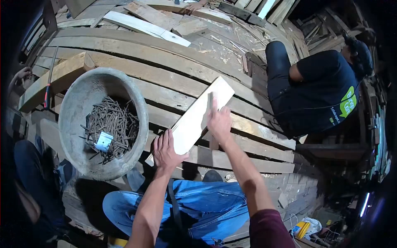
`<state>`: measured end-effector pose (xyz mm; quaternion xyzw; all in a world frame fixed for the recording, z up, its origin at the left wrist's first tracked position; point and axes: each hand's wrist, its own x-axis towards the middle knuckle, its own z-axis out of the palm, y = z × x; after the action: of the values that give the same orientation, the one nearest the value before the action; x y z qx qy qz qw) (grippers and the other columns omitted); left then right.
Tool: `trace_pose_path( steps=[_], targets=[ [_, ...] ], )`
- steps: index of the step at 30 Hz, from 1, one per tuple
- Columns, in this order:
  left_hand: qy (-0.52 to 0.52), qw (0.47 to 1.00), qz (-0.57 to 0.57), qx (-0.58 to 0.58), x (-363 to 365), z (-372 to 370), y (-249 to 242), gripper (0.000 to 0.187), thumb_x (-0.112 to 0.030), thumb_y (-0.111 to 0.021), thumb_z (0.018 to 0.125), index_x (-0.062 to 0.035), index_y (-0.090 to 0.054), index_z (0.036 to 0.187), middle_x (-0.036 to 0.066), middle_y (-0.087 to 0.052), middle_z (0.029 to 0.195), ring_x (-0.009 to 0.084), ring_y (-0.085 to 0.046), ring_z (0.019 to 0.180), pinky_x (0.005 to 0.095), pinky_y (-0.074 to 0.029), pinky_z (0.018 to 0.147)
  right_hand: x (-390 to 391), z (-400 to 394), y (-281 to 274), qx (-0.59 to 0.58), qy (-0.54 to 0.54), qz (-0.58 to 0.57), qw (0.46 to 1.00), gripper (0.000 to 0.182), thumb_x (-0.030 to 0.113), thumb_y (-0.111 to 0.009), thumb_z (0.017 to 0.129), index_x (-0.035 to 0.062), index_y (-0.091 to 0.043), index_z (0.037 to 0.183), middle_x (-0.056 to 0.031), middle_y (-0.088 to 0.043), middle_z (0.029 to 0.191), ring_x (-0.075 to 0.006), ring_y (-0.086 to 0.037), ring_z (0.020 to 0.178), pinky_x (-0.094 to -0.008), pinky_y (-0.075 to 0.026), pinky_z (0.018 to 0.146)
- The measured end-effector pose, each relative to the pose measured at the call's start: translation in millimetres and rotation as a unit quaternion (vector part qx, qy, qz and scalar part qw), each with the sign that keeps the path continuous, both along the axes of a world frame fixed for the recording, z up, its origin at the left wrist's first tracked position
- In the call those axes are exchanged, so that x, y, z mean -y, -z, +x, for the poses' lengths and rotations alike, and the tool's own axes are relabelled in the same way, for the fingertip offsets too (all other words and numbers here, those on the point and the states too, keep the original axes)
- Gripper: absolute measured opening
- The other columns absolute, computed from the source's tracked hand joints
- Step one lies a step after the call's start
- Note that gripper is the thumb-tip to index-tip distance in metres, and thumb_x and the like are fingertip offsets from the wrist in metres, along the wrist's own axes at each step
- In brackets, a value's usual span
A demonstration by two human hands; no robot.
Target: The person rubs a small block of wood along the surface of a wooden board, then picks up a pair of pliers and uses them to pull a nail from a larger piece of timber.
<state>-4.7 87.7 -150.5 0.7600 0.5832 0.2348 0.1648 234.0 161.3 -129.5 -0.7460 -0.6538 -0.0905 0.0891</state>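
Observation:
A pale, flat wooden board (191,126) lies slanted across the slatted wooden surface (173,82) in front of me. My left hand (166,149) grips the near left end of the board, its fingers over the edge. Farther up, my right hand (219,120) rests on the board's right side with the index finger stretched out along its face. Left of the board stands a grey round tub (142,124) holding many rusty nails (118,120) and a small light metal piece (104,141).
A person in a dark shirt (326,91) sits at the right. At the left are a thick wood beam (62,78) and a screwdriver-like tool (47,91) with a red and black handle. Another pale plank (144,27) and wood shavings lie beyond. Other people's hands show at the left and top edges.

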Motion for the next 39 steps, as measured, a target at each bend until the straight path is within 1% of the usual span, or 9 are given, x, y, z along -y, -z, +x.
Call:
trace_pose_path(
  steps=[2,6,14,21,24,27,31,35,39],
  targets=[
    [0.002,1.000,-0.005,-0.010,-1.1,0.0,2.1,0.111,-0.044,-0.086,0.055,0.0057,-0.044,0.145,0.022,-0.056,0.138,0.0334,-0.054,0.126,0.0468,-0.032,0.117,21.2,-25.1,-13.9,-0.029,0.030,-0.072,0.996,0.063,0.027,-0.066,0.090,0.0168,-0.047,0.150,-0.0228,-0.059,0.094,-0.0387,-0.059,0.086,-0.0521,-0.052,0.067],
    [-0.007,1.000,-0.008,-0.005,2.4,3.9,0.1,0.114,-0.047,-0.087,0.056,0.0064,-0.042,0.146,0.023,-0.056,0.138,0.0364,-0.054,0.125,0.0500,-0.033,0.117,11.3,-17.1,-3.6,-0.045,0.026,-0.040,0.998,0.061,0.031,-0.063,0.092,0.0170,-0.048,0.149,-0.0231,-0.060,0.095,-0.0392,-0.060,0.089,-0.0529,-0.053,0.071],
    [-0.009,1.000,0.003,-0.014,2.8,5.9,-1.2,0.113,-0.049,-0.087,0.057,0.0042,-0.042,0.146,0.023,-0.056,0.138,0.0369,-0.054,0.127,0.0492,-0.035,0.115,-88.2,36.2,-5.1,-0.055,0.172,-0.017,0.983,0.061,0.035,-0.059,0.094,0.0175,-0.047,0.150,-0.0233,-0.062,0.101,-0.0393,-0.062,0.101,-0.0520,-0.054,0.081],
    [-0.009,0.999,0.013,-0.030,2.1,7.8,-0.7,0.113,-0.050,-0.087,0.058,0.0049,-0.042,0.145,0.023,-0.053,0.141,0.0382,-0.053,0.126,0.0498,-0.038,0.111,-58.1,24.6,-12.9,-0.045,0.121,-0.014,0.991,0.056,0.035,-0.060,0.093,0.0163,-0.053,0.146,-0.0246,-0.060,0.092,-0.0411,-0.061,0.095,-0.0520,-0.054,0.077],
    [-0.012,0.999,0.009,-0.032,5.0,8.1,-1.9,0.112,-0.051,-0.086,0.059,0.0050,-0.041,0.145,0.023,-0.053,0.141,0.0394,-0.052,0.126,0.0501,-0.039,0.109,-18.5,9.7,-3.9,-0.069,0.048,-0.002,0.996,0.060,0.037,-0.059,0.095,0.0229,-0.045,0.152,-0.0255,-0.059,0.091,-0.0414,-0.060,0.089,-0.0548,-0.051,0.072],
    [-0.010,0.999,0.011,-0.039,5.7,7.0,-2.6,0.112,-0.052,-0.085,0.060,0.0052,-0.040,0.146,0.023,-0.053,0.140,0.0396,-0.052,0.126,0.0501,-0.038,0.110,-32.2,26.8,-9.0,-0.027,0.032,-0.035,0.999,0.063,0.031,-0.063,0.092,0.0217,-0.046,0.152,-0.0240,-0.059,0.092,-0.0408,-0.061,0.096,-0.0524,-0.055,0.070],
    [-0.009,0.999,0.015,-0.042,6.2,7.8,-1.0,0.110,-0.050,-0.084,0.060,0.0051,-0.041,0.145,0.023,-0.053,0.139,0.0395,-0.053,0.125,0.0505,-0.039,0.109,-84.2,62.0,-9.2,-0.051,0.140,-0.031,0.988,0.060,0.037,-0.059,0.095,0.0224,-0.046,0.152,-0.0287,-0.062,0.108,-0.0412,-0.061,0.104,-0.0538,-0.055,0.078],
    [-0.014,0.999,0.012,-0.028,4.5,9.3,-1.7,0.109,-0.044,-0.086,0.058,0.0064,-0.042,0.143,0.025,-0.053,0.138,0.0395,-0.051,0.127,0.0499,-0.038,0.109,-79.9,63.4,4.3,-0.049,0.158,0.027,0.986,0.056,0.036,-0.058,0.095,0.0195,-0.051,0.149,-0.0269,-0.061,0.101,-0.0414,-0.061,0.100,-0.0532,-0.054,0.079],
    [-0.013,0.999,0.013,-0.032,4.8,9.3,-3.5,0.108,-0.046,-0.085,0.059,0.0066,-0.042,0.143,0.025,-0.053,0.138,0.0395,-0.052,0.126,0.0499,-0.038,0.109,-34.4,31.0,-15.8,-0.069,0.103,-0.054,0.991,0.057,0.035,-0.058,0.096,0.0193,-0.049,0.150,-0.0254,-0.061,0.096,-0.0410,-0.061,0.095,-0.0539,-0.053,0.075]
  ],
)
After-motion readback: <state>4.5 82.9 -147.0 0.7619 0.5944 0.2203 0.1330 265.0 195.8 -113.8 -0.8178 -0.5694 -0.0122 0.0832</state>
